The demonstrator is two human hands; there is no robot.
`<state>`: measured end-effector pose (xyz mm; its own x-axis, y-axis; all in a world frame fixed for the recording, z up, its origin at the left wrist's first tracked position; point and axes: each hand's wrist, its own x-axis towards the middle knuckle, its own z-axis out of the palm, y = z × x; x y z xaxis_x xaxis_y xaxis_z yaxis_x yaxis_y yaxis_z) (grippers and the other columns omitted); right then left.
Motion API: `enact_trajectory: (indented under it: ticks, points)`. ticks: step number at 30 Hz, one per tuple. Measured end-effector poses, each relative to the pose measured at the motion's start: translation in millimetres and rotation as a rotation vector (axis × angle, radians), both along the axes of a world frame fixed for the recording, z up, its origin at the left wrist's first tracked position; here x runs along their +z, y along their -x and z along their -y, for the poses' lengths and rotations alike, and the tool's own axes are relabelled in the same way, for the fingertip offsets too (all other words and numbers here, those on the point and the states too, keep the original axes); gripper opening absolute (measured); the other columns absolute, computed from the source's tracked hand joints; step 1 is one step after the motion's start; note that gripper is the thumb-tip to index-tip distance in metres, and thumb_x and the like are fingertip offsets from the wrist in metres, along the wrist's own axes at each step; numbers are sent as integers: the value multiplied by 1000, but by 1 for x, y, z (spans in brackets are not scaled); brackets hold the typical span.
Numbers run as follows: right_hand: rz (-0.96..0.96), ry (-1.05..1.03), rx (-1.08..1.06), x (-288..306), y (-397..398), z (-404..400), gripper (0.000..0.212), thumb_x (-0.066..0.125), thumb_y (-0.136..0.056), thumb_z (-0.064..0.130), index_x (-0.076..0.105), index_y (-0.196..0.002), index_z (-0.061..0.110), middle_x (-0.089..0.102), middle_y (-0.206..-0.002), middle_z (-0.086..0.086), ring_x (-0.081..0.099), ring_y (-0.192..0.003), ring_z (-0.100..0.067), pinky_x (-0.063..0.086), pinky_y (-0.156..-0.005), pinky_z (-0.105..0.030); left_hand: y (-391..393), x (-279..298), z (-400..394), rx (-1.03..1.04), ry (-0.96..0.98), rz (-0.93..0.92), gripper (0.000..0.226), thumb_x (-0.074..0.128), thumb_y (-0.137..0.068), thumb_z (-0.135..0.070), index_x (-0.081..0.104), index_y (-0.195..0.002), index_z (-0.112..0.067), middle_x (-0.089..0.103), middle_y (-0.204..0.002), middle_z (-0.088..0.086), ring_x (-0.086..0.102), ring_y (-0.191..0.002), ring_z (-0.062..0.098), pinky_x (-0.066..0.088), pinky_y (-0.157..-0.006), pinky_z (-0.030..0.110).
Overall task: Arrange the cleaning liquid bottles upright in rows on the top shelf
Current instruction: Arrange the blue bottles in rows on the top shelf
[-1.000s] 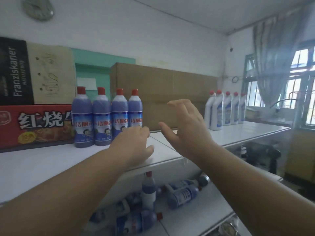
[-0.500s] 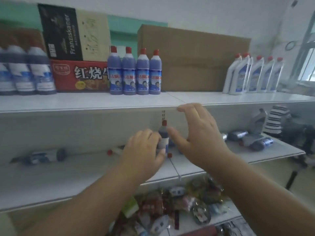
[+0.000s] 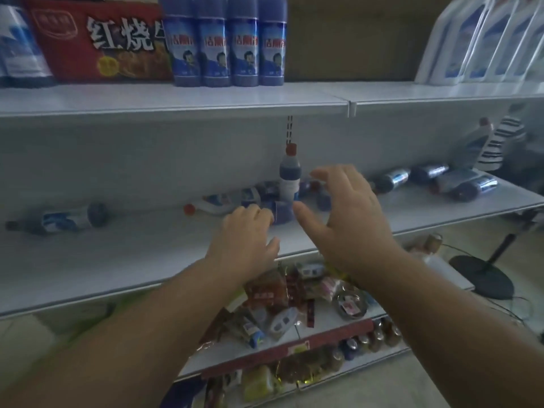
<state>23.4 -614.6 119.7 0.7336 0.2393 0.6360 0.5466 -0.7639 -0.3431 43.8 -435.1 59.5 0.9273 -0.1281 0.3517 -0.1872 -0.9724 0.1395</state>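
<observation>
Several blue cleaning bottles (image 3: 225, 42) with red caps stand upright in a row on the white top shelf (image 3: 265, 97). On the middle shelf (image 3: 147, 251) one blue bottle (image 3: 290, 176) stands upright among several lying ones (image 3: 70, 219). My left hand (image 3: 245, 240) reaches in low with loosely bent fingers, holding nothing, just short of a lying blue bottle (image 3: 281, 212). My right hand (image 3: 347, 213) hovers spread open, just right of the upright bottle, not touching it.
White bottles (image 3: 482, 39) stand at the top shelf's right end, a red noodle carton (image 3: 97, 39) and a brown box (image 3: 350, 39) behind. More lying bottles (image 3: 459, 184) sit on the middle shelf's right. Snack packets (image 3: 294, 301) fill the lower shelves. A black stand base (image 3: 482, 275) is on the floor.
My view has dropped from the top shelf to the middle shelf. Both hands came down with it and now reach toward the bottles there, holding nothing.
</observation>
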Motion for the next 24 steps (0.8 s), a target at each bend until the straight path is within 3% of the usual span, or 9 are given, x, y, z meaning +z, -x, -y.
enact_trajectory:
  ticks: [6, 11, 17, 22, 24]
  points:
    - [-67, -13, -77, -23, -44, -15, 44, 65, -91, 43, 54, -126, 19, 51, -114, 4, 45, -100, -11, 39, -88, -27, -67, -30, -19, -15, 16, -133, 37, 56, -89, -42, 53, -121, -23, 56, -119, 1, 52, -107, 23, 48, -91, 43]
    - [-143, -39, -94, -36, -84, -10, 41, 65, -90, 44, 55, -122, 20, 52, -110, 6, 48, -100, -13, 39, -86, -29, -119, -42, -13, -7, 34, -164, 30, 60, -89, -40, 54, -112, -23, 58, -113, 1, 55, -97, 22, 43, -75, 32]
    - [-185, -16, -34, -56, -161, -1, 37, 65, -88, 39, 56, -118, 20, 52, -107, 5, 46, -97, -13, 39, -83, -32, -182, -62, -7, 76, -80, -118, 55, 63, -87, -49, 48, -130, -18, 57, -128, 6, 57, -113, 30, 48, -87, 39]
    - [-221, 39, 60, -74, -218, 5, 39, 68, -88, 35, 56, -120, 15, 55, -116, -4, 54, -101, -22, 35, -81, -29, -206, -75, -8, 115, -270, -185, 71, 79, -64, -65, 66, -113, -15, 70, -105, 9, 63, -96, 33, 50, -80, 39]
    - [-199, 51, 93, -80, -240, 7, 40, 70, -87, 31, 57, -120, 12, 56, -117, -6, 55, -99, -23, 34, -78, -28, -212, -76, -8, 100, -297, -200, 67, 74, -67, -67, 67, -111, -17, 63, -110, 10, 58, -104, 33, 43, -84, 38]
